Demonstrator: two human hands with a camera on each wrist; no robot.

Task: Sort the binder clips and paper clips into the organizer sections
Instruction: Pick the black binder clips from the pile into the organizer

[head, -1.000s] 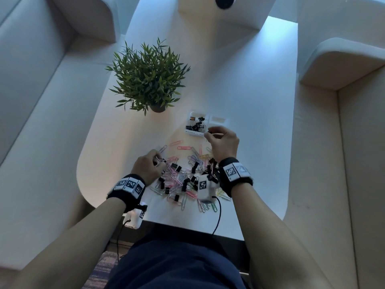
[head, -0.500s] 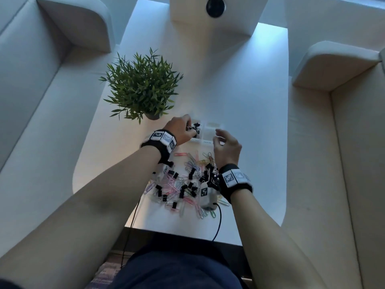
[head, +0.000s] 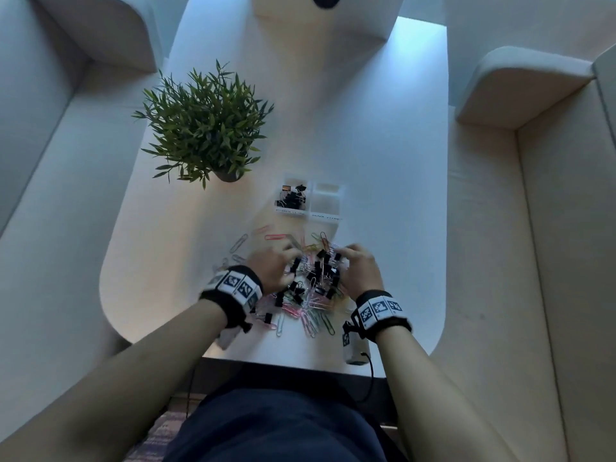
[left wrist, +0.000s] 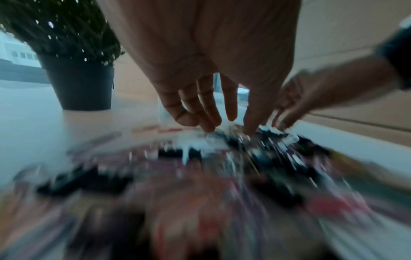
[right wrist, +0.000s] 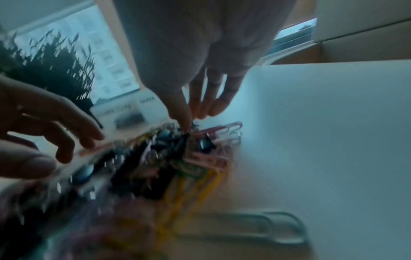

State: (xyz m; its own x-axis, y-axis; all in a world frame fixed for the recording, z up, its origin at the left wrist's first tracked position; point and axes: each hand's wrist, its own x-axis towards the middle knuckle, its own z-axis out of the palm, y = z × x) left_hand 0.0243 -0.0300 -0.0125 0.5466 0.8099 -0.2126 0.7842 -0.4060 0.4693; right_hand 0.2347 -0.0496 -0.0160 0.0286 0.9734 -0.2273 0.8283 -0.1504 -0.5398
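A mixed pile of black binder clips and coloured paper clips [head: 310,288] lies on the white table [head: 383,161] near its front edge. Both hands are down on it. My left hand [head: 283,263] reaches in from the left with fingers [left wrist: 209,121] straight, their tips on the clips. My right hand [head: 345,256] comes in from the right; its thumb and fingers [right wrist: 217,105] point down onto the pile's far edge, with nothing lifted. Beyond the pile stands the clear two-section organizer [head: 308,213]. Its left section holds black binder clips [head: 291,198]. The right section [head: 326,200] looks bare.
A potted green plant [head: 203,128] stands at the table's left, just left of the organizer. Pale sofa seats [head: 533,228] flank the table on both sides. Loose paper clips [head: 275,236] are scattered between pile and organizer. Bare tabletop lies to the right of the pile.
Both hands have drawn back from the organizer to the pile. The left hand, over the binder clip section half a second ago, is now low on the pile's left side.
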